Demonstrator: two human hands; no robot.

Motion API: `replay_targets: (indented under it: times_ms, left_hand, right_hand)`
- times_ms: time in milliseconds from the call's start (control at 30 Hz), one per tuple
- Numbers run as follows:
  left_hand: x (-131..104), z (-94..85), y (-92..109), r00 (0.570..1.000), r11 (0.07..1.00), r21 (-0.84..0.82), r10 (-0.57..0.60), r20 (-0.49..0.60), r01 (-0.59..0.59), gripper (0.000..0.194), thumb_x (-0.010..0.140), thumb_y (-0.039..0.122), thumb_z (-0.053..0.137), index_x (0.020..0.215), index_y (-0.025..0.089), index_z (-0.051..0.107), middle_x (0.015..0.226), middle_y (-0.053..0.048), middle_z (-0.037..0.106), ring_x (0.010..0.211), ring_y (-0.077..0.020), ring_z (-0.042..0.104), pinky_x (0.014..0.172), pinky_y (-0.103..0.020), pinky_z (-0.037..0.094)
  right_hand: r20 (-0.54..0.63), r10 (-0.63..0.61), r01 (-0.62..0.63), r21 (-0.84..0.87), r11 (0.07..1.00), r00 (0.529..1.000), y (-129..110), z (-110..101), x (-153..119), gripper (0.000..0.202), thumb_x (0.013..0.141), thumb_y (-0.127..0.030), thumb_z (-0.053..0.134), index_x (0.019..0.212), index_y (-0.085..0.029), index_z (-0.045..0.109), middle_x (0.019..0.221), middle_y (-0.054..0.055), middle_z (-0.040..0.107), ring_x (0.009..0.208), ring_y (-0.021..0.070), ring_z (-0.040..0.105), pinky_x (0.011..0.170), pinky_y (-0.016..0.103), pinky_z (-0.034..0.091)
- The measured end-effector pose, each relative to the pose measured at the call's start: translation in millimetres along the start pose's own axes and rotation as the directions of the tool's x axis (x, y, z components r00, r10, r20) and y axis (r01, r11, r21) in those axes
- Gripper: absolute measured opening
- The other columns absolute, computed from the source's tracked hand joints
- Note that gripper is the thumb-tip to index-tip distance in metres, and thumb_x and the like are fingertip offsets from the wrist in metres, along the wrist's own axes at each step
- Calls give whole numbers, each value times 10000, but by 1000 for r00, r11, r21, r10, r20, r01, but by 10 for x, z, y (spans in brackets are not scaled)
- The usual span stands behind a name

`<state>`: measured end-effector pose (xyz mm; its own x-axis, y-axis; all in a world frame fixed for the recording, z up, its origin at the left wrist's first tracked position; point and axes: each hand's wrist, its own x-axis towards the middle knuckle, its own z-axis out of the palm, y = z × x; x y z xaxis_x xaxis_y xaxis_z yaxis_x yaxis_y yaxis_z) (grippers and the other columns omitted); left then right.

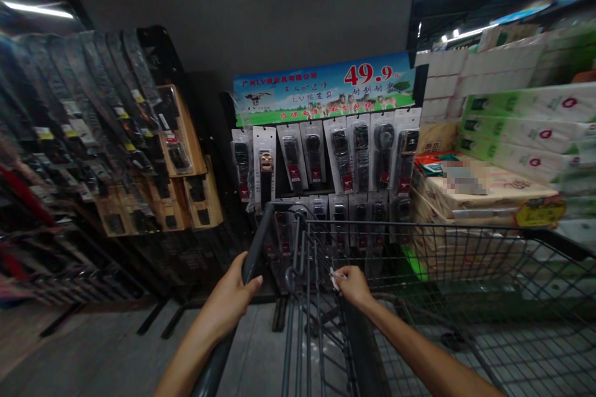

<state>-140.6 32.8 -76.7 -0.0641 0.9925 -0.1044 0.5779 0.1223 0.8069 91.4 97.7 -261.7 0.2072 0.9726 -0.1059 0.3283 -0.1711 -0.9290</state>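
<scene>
My left hand [236, 290] is wrapped round the dark handle bar [257, 242] of a wire shopping cart. Over the cart's near end, my right hand [352, 285] pinches a small white item [336, 277] between thumb and fingers; it is too small to identify. The cart's wire basket [465, 226] stretches off to the right. Beyond the hands, packaged belts [266, 164] hang in rows on a black rack, below a blue and green price sign [321, 90] reading 49.9.
More belts [116, 99] hang on a rack at the left, some in wooden boxes [202, 198]. At the right stand stacked beige packs [488, 189] and green and white packs [526, 111]. Rack feet [60, 321] stick out over the grey floor [116, 347].
</scene>
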Motion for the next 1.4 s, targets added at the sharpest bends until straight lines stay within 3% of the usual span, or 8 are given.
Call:
replay_targets:
  times_ms: [200,433,533,767,900,1067,1200,1400]
  left_hand:
    - [-1,-6,11,1000,1000,-2,-6,7,6,663,663,430,488,1239,140,336,587,62,379,441,-116,335,440,-236,288]
    - [10,-3,3,1000,1000,-4,15,6,-15,664,641,443,488,1219,150,344,594,63,374,443,-114,333,448,-237,287]
    - [8,-1,16,1000,1000,1,6,8,-6,669,626,459,490,1207,156,349,587,68,352,439,-115,333,444,-239,290]
    - [-2,-6,19,1000,1000,13,3,2,-3,675,634,466,484,1214,152,342,581,68,361,433,-117,349,427,-234,288]
    - [5,-7,7,1000,1000,16,6,-2,-6,661,652,447,499,1222,146,354,582,64,379,435,-119,358,429,-233,298]
    - [27,-15,-39,999,999,22,40,-26,-40,630,670,425,519,1223,147,399,620,28,465,507,-149,451,486,-245,375]
    - [39,-23,-62,997,998,28,57,-44,-56,651,660,438,544,1223,136,418,678,-1,524,576,-171,503,550,-261,414]
    - [28,-1,-50,1000,1000,3,14,-17,-14,723,638,469,516,1253,128,346,540,73,382,436,-131,378,440,-239,320]
  right_hand:
    - [-42,-118,116,-47,992,992,78,-53,18,127,615,-134,550,608,-155,676,656,51,699,668,175,638,593,229,435]
    - [-85,-75,69,-75,995,994,177,-65,35,120,568,-116,548,544,-177,649,617,41,690,645,179,636,572,229,425]
    - [-51,-69,69,-1,998,996,-11,-48,38,107,577,-133,550,535,-178,637,560,18,666,595,159,622,538,214,410]
    - [118,-45,13,252,968,992,-718,-87,-58,93,601,-132,523,544,-162,590,432,-43,549,380,102,487,407,202,346]
    - [111,-83,46,301,952,990,-861,-95,-111,94,612,-138,518,547,-159,582,438,-44,536,376,92,462,405,201,335]
    - [14,-204,193,255,947,979,-678,-62,-115,100,620,-174,535,614,-150,632,528,-9,586,484,122,514,483,220,386]
    - [-74,-356,363,123,924,932,-441,-43,-108,134,615,-142,532,621,-144,666,648,39,628,649,160,576,625,248,425]
    - [-90,-404,408,37,912,910,-141,-15,-113,172,662,-123,505,663,-153,674,701,51,629,679,160,583,645,244,435]
